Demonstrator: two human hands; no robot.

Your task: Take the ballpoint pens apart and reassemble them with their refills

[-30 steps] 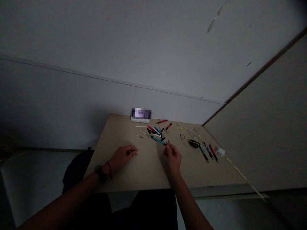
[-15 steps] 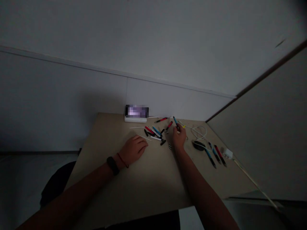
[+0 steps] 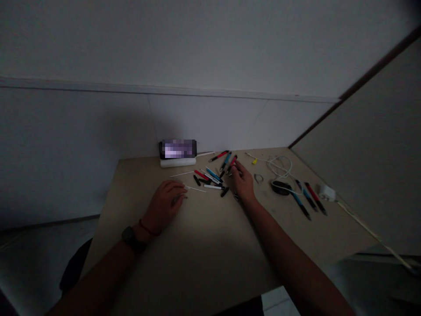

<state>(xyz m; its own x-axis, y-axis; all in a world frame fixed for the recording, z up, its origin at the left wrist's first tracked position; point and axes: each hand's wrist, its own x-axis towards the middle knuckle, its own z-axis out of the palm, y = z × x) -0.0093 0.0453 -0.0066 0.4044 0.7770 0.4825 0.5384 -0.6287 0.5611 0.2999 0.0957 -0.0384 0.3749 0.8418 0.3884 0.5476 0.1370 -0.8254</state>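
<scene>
- Head view: left hand [image 3: 162, 204] on the tabletop [image 3: 138, 184], fingers [image 3: 179, 198] curled, just beside thin white pen refills [image 3: 194, 188]; whether they grip anything cannot be told.
- Right hand [image 3: 242, 181], fingers [image 3: 234, 169] half-spread at the edge of a heap of disassembled pens [image 3: 213, 175]; any hold is unclear.
- Handling (judged): pen barrels [image 3: 225, 161] light, stiff and smooth, best pinched mid-barrel; refills thin, apt to flex.
- Far right: three pens [image 3: 305, 196] lying side by side, near a coiled white cable [image 3: 279, 169].
</scene>
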